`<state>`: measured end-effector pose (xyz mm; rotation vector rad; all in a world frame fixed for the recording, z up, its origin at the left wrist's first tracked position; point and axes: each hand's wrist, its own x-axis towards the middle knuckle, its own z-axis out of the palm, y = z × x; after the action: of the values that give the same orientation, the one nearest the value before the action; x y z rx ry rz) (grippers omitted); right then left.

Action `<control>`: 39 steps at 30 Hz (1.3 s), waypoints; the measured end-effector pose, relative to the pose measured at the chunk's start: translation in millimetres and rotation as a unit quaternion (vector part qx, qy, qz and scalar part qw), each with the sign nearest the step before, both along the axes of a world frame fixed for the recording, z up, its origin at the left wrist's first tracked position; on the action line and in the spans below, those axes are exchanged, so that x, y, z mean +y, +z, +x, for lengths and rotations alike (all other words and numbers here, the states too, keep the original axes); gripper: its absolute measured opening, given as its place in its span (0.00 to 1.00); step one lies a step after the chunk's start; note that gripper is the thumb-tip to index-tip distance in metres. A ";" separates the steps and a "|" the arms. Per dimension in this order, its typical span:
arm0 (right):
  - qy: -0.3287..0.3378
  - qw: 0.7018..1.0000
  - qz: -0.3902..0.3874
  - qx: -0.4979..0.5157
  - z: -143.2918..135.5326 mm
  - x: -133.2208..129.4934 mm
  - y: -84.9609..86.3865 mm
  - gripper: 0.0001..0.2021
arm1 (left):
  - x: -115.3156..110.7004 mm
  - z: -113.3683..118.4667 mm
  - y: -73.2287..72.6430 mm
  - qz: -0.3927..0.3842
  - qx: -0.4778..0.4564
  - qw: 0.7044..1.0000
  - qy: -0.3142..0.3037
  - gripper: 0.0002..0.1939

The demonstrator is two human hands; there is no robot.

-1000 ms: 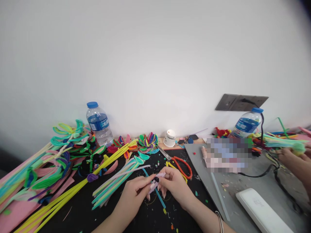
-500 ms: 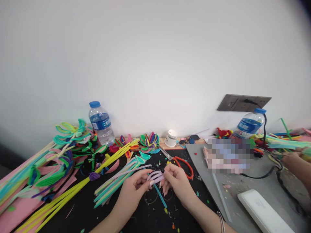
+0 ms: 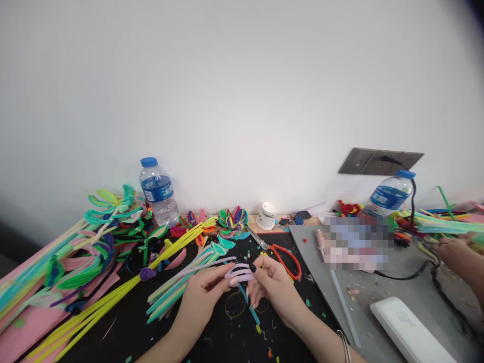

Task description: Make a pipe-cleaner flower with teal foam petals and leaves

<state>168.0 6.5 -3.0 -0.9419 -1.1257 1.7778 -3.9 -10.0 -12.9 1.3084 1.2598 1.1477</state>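
Note:
A looped lilac pipe cleaner (image 3: 239, 273) is stretched between my two hands above the black mat. My left hand (image 3: 210, 288) pinches its left end between thumb and fingers. At the other end, my right hand (image 3: 273, 283) grips it with thumb and forefinger, the remaining fingers curled below. Under the hands lies a blue pipe cleaner (image 3: 249, 305). To the left rests a bundle of teal, yellow and lilac pipe cleaners (image 3: 177, 285). Scissors with orange-red handles (image 3: 286, 259) lie just behind my right hand.
Yellow pipe cleaners (image 3: 124, 288) and colourful pipe-cleaner flowers (image 3: 109, 209) crowd the left. Water bottles (image 3: 159, 194) stand by the wall, near a paper cup (image 3: 266, 217). At right are a grey board (image 3: 328, 302), a white case (image 3: 406, 327) and another person's hand (image 3: 456, 254).
Both hands have shifted slightly left with the lilac pipe cleaner, and its loops look flatter. The right fingers have turned a little. Other objects stay in place.

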 end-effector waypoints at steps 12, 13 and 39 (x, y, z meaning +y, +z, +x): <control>-0.047 0.997 0.031 -0.045 -0.5 1.2 -1.7 0.16 | -0.6 -0.7 1.8 0.012 0.019 1.000 -0.006 0.07; -0.051 0.997 0.030 -0.047 -0.4 1.3 -1.8 0.16 | -0.5 -0.5 1.5 0.013 0.022 1.000 -0.008 0.07; -0.008 0.980 0.102 -0.168 1.0 0.9 -4.1 0.13 | -6.6 7.4 13.9 -0.013 0.128 0.986 -0.103 0.17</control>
<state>169.1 7.4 -7.1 -1.1470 -1.4775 1.4887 3.4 -16.7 1.0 1.5636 1.2817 0.8343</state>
